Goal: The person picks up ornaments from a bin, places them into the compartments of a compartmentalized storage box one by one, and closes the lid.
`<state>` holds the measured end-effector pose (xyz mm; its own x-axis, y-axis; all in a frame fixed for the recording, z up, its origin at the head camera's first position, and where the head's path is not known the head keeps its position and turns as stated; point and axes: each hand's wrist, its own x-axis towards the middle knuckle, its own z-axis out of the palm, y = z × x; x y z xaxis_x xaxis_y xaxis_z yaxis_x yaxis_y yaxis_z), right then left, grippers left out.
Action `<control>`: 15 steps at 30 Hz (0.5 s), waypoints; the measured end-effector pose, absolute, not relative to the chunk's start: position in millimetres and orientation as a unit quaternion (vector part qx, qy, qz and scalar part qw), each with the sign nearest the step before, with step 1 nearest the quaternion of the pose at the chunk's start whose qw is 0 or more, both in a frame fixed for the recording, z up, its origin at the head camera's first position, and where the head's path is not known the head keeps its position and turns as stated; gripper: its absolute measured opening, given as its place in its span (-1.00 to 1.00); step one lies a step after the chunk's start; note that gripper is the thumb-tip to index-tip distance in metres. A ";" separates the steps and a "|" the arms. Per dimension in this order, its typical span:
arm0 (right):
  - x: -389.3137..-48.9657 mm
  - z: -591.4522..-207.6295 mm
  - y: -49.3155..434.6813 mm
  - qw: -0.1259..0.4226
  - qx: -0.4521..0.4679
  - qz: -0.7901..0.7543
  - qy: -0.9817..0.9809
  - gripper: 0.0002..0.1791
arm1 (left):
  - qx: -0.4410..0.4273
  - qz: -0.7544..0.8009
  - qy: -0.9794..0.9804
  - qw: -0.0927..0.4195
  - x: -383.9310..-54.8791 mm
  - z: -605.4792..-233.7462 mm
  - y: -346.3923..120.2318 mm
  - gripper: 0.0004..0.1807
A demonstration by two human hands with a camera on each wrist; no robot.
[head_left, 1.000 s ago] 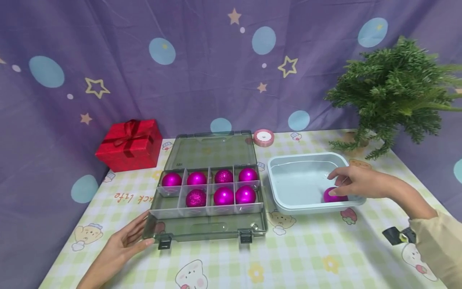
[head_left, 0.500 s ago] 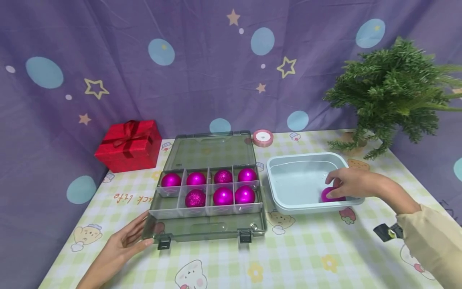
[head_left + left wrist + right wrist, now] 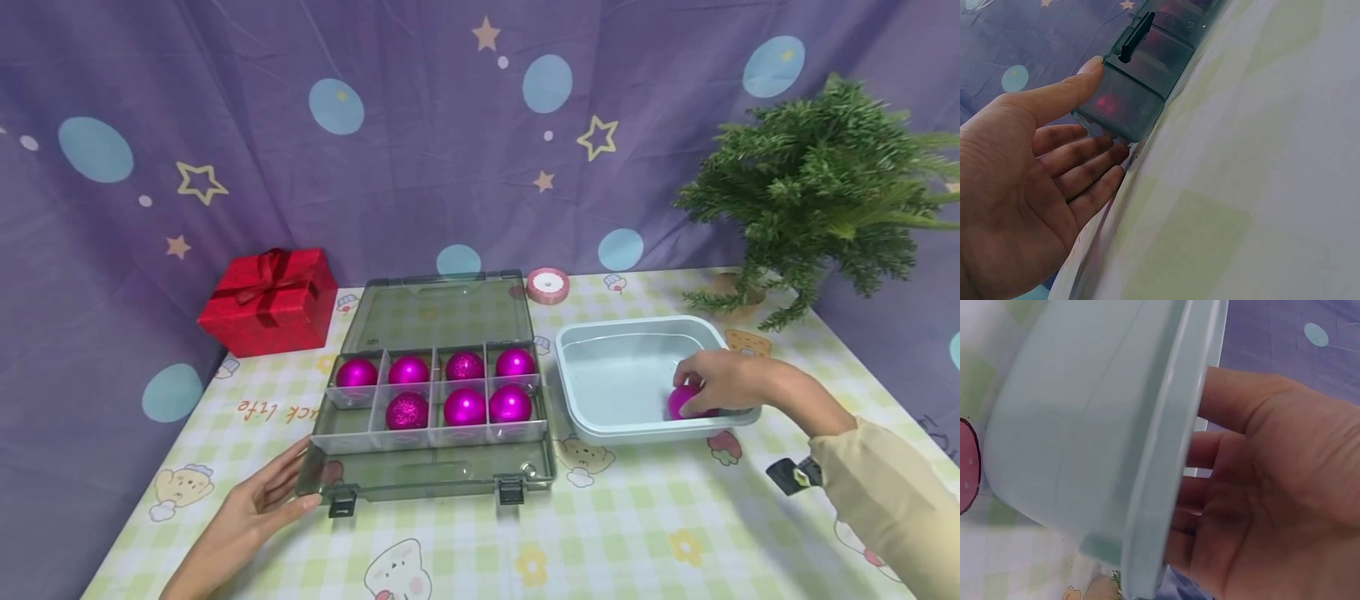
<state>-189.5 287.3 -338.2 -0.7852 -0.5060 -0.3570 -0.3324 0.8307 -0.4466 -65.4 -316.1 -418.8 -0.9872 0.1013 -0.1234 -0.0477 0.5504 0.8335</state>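
A translucent grey-green organizer case (image 3: 431, 471) lies with its lid open at the back. Shiny and glittery magenta Christmas ball ornaments (image 3: 465, 408) fill the back compartments and all but the leftmost front one. My left hand (image 3: 243, 508) touches the case's front left corner, thumb at the front and fingers along the side; in the left wrist view the fingers look loosely extended. My right hand (image 3: 731, 383) reaches over the near right rim of a pale blue basin (image 3: 607, 429) and pinches a magenta ball (image 3: 682, 402) inside. In the right wrist view the basin's wall hides the fingertips.
A red gift box (image 3: 270, 304) with a bow stands at the back left. Behind the case is a pink ribbon roll (image 3: 548, 286). An artificial pine tree (image 3: 810, 192) rises at the back right, its branches near the basin. A checked cloth (image 3: 600, 533) covers the table.
My right hand has shifted slightly left and closed its fingers further round the ball, which has turned or lifted a little inside the basin. The left hand and the case have stayed put.
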 end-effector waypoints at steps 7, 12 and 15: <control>-190.0 -335.2 285.8 0.196 -0.234 -0.256 0.917 -0.53 | 0.011 0.478 0.875 0.080 -65.5 -417.7 -315.5 -0.10; -188.6 -330.4 281.7 0.140 -0.252 -0.280 0.916 -0.58 | 0.014 0.477 0.876 0.077 -65.2 -418.1 -315.6 -0.11; -187.8 -327.3 277.6 0.116 -0.261 -0.298 0.911 -0.62 | 0.017 0.476 0.876 0.077 -64.9 -418.8 -315.9 -0.11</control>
<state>-187.8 277.6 -327.3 -0.8375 -0.5437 -0.0554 -0.4056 0.6863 -0.6038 -64.9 -315.9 -418.8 -0.9877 0.1035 -0.1174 -0.0423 0.5459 0.8368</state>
